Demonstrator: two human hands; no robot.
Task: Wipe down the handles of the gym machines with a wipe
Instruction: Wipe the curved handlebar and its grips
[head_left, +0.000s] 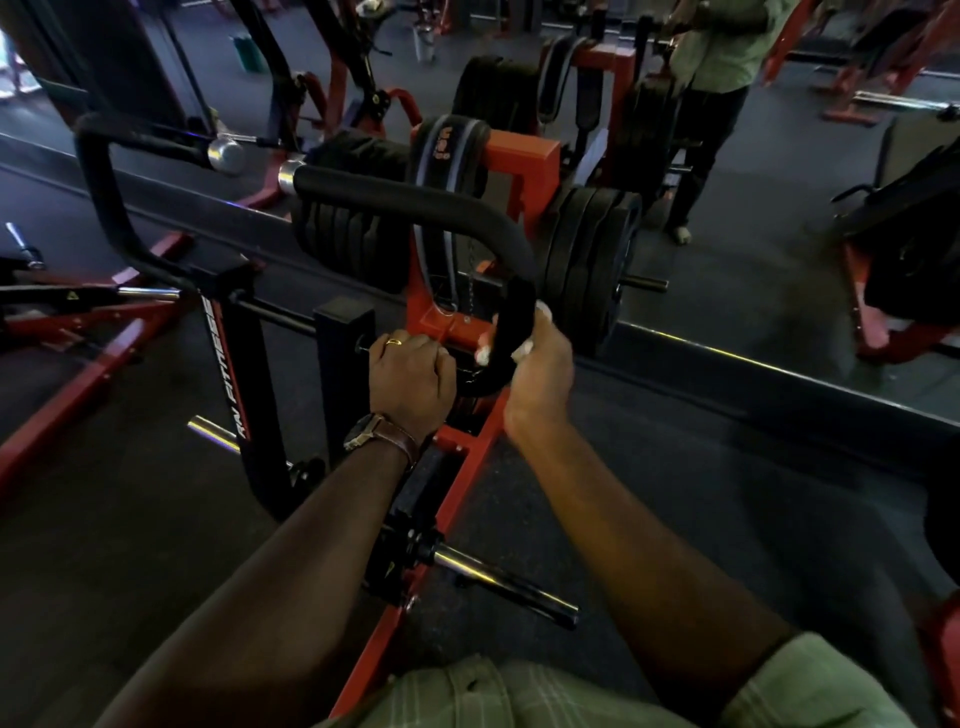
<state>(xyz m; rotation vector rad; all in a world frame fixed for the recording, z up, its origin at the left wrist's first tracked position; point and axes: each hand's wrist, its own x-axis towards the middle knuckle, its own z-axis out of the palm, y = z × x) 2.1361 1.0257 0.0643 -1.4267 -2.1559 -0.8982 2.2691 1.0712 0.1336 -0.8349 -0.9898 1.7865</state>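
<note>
A red and black plate-loaded gym machine stands in front of me. Its right handle (415, 205) is a black foam-covered bar that bends down to a vertical grip. My right hand (540, 371) is closed around that vertical grip with a white wipe (484, 353) pressed between palm and foam; bits of the wipe show at both sides of the grip. My left hand (410, 376), with a ring and a brown-strapped watch, is closed on the machine's frame just left of the grip. A matching left handle (96, 171) curves up at the far left.
Black weight plates (592, 260) hang on a red rack behind the handle. A chrome bar end (498, 582) sticks out low in front of me. A mirror at the back shows a person standing (711, 78). Other red machine frames (78, 332) lie left and right on dark rubber flooring.
</note>
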